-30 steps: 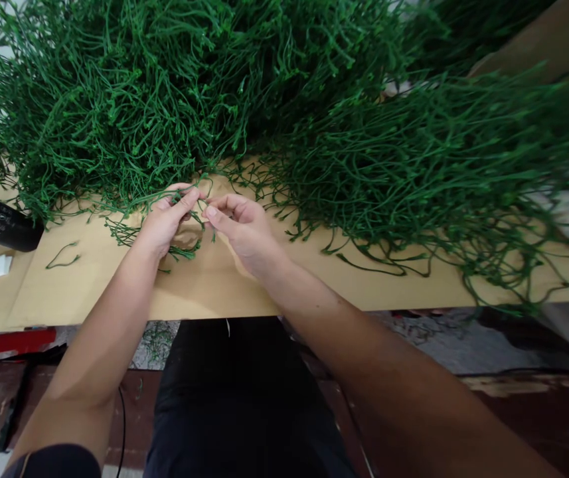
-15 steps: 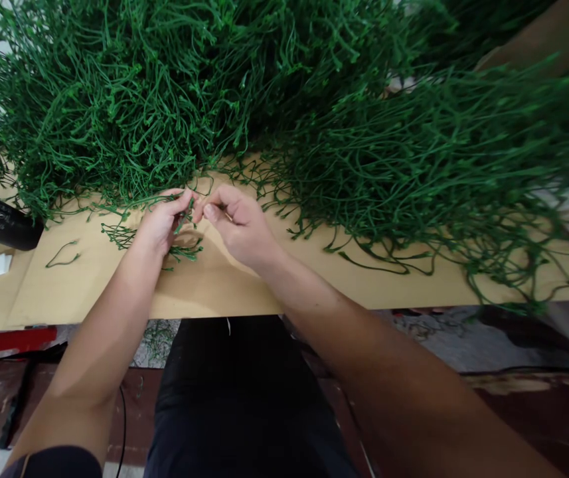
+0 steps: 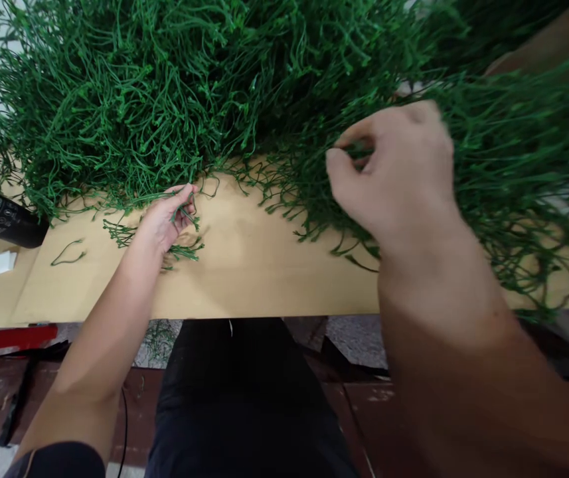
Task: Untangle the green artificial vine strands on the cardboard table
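My left hand (image 3: 167,216) is closed over the cardboard, thumb and fingertips pinching a thin green stem (image 3: 182,211) with small budded tips. A few more green stems (image 3: 187,251) lie under and beside that hand. My right hand (image 3: 394,166) is above the right-hand pile of green stems (image 3: 503,179), its thumb and forefinger brought together in a pinch. Whatever is between those fingertips, if anything, cannot be made out. Behind my left hand rises a large tangled heap of the same stems (image 3: 155,93).
Cardboard (image 3: 264,265) covers the work surface up to its front edge near my legs. A black bottle (image 3: 2,212) leans at the left, close to a small white piece (image 3: 2,263). One loose forked stem (image 3: 68,253) lies on the cardboard.
My right hand has moved away from my left hand, to the right and up over the right-hand pile. My left hand stays in place, still pinching a stem.
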Available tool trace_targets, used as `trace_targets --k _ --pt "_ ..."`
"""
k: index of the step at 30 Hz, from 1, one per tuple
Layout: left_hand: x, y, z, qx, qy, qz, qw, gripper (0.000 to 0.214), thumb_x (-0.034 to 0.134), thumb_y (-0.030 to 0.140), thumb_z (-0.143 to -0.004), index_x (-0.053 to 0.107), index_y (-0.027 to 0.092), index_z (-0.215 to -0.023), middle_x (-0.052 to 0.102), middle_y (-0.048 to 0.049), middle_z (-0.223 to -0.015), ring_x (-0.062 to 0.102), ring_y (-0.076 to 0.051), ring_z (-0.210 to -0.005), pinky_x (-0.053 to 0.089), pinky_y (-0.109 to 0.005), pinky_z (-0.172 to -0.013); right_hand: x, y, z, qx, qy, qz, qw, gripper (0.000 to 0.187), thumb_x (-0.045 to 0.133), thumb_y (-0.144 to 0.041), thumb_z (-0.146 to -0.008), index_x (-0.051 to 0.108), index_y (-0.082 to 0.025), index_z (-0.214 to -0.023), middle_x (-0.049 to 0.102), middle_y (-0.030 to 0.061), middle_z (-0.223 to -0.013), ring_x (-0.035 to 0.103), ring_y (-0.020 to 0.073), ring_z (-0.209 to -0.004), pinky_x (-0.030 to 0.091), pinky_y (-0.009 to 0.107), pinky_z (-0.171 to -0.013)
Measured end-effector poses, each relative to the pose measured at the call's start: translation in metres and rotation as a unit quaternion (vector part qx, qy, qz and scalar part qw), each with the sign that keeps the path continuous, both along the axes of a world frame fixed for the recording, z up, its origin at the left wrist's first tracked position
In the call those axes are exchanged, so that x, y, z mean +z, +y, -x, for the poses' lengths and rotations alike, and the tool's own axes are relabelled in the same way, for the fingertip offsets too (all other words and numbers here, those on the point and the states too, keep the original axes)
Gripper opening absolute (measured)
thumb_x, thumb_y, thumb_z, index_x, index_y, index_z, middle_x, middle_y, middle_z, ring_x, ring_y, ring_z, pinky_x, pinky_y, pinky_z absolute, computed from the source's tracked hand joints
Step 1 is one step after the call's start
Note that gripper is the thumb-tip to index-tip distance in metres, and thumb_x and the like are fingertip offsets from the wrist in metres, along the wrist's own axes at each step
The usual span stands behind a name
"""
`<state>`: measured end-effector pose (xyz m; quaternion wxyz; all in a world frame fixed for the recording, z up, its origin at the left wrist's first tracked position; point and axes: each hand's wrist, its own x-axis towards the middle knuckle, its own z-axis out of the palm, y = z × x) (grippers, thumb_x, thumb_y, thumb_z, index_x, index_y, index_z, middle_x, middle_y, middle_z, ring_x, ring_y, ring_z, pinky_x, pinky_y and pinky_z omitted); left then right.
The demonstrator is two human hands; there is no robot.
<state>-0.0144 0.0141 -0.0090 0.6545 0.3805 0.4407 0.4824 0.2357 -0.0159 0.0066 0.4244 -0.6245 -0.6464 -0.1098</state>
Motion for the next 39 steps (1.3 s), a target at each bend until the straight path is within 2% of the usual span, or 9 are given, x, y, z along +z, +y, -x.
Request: trace_targets --k 3,8,12,23,28,31,34,37,39 --pt "-0.002 0.000 -0.001 -0.006 0.009 -0.010 1.000 0.012 0.069 0.024 -0.069 0.061 0.015 -0.072 0.054 0.0052 -0.060 0.051 -0.002 -0.049 0.042 -0.015 -0.046 -0.007 0.002 0.000 -0.027 -0.036 -0.047 0.998 0.030 0.062 -0.032 -0.076 0.056 -0.016 -0.101 0.051 0.0185 -0.110 0.044 0.0308 -0.107 0.034 0.048 -0.089" --pt "-0.006 0.001 -0.002 -0.007 0.025 -0.035 0.999 0.015 0.070 0.025 -0.066 0.058 0.016 -0.071 0.054 0.0054 -0.059 0.050 -0.003 -0.049 0.040 -0.016 -0.047 -0.016 -0.015 0.082 0.195 -0.085 -0.019 0.977 0.035 0.058 -0.026 -0.079 0.054 -0.016 -0.113 0.050 0.0147 -0.119 0.042 0.0291 -0.110 0.037 0.048 -0.090" --pt "-0.008 0.001 -0.001 -0.015 0.020 -0.041 0.999 0.021 0.070 0.026 -0.062 0.056 0.017 -0.073 0.057 0.0048 -0.061 0.053 -0.006 -0.055 0.042 -0.018 -0.053 -0.014 -0.018 0.124 0.277 -0.101 0.013 0.955 0.021 0.045 -0.019 -0.086 0.062 -0.018 -0.098 0.055 0.0111 -0.114 0.043 0.0259 -0.107 0.036 0.043 -0.089" --pt "-0.008 -0.005 -0.012 0.010 0.049 -0.031 0.998 0.015 0.068 0.019 -0.063 0.053 0.016 -0.063 0.052 0.0062 -0.054 0.047 -0.003 -0.047 0.036 -0.016 -0.045 -0.018 -0.009 0.107 0.364 0.029 0.016 0.931 0.023 0.037 -0.022 -0.088 0.059 -0.019 -0.086 0.060 0.0059 -0.082 0.050 0.0185 -0.082 0.038 0.034 -0.076" --pt "-0.007 0.001 -0.006 0.080 0.064 -0.020 0.995 0.019 0.064 0.020 -0.072 0.048 0.018 -0.062 0.047 0.0065 -0.051 0.043 -0.004 -0.044 0.030 -0.017 -0.041 -0.011 -0.044 0.110 0.423 0.079 0.031 0.902 0.022 0.039 -0.018 -0.087 0.054 -0.020 -0.072 0.056 0.0015 -0.066 0.049 0.0126 -0.063 0.039 0.027 -0.063" --pt "-0.006 0.004 0.007 0.119 0.021 -0.011 0.993 0.021 0.064 0.027 -0.075 0.047 0.019 -0.066 0.050 0.0053 -0.054 0.049 -0.005 -0.049 0.034 -0.017 -0.042 0.000 -0.065 0.112 0.481 -0.014 -0.001 0.877 0.022 0.041 -0.015 -0.086 0.055 -0.020 -0.070 0.057 0.0015 -0.062 0.049 0.0119 -0.060 0.040 0.027 -0.060" --pt "-0.003 0.000 0.009 0.062 -0.003 -0.003 0.998 0.017 0.063 0.031 -0.077 0.053 0.018 -0.071 0.059 0.0019 -0.064 0.058 -0.008 -0.062 0.042 -0.018 -0.048 0.010 -0.055 0.087 0.364 -0.091 -0.024 0.927 0.024 0.040 -0.016 -0.085 0.060 -0.020 -0.073 0.062 0.0050 -0.071 0.054 0.0155 -0.070 0.042 0.032 -0.067" --pt "0.001 -0.007 0.002 -0.010 -0.028 0.013 0.999 0.019 0.058 0.035 -0.079 0.058 0.017 -0.077 0.066 -0.0025 -0.076 0.064 -0.013 -0.079 0.050 -0.022 -0.060 0.016 -0.020 0.035 0.098 -0.118 0.006 0.988 0.021 0.048 -0.025 -0.083 0.065 -0.016 -0.078 0.065 0.0118 -0.083 0.056 0.0232 -0.086 0.041 0.041 -0.077" --pt "0.004 -0.009 -0.001 -0.042 -0.048 0.013 0.998 0.023 0.054 0.037 -0.081 0.061 0.015 -0.081 0.068 -0.0053 -0.082 0.065 -0.017 -0.089 0.053 -0.026 -0.067 0.020 -0.003 0.004 -0.045 -0.122 0.028 0.991 0.024 0.056 -0.033 -0.080 0.068 -0.014 -0.087 0.064 0.0137 -0.087 0.055 0.0272 -0.097 0.038 0.046 -0.085"
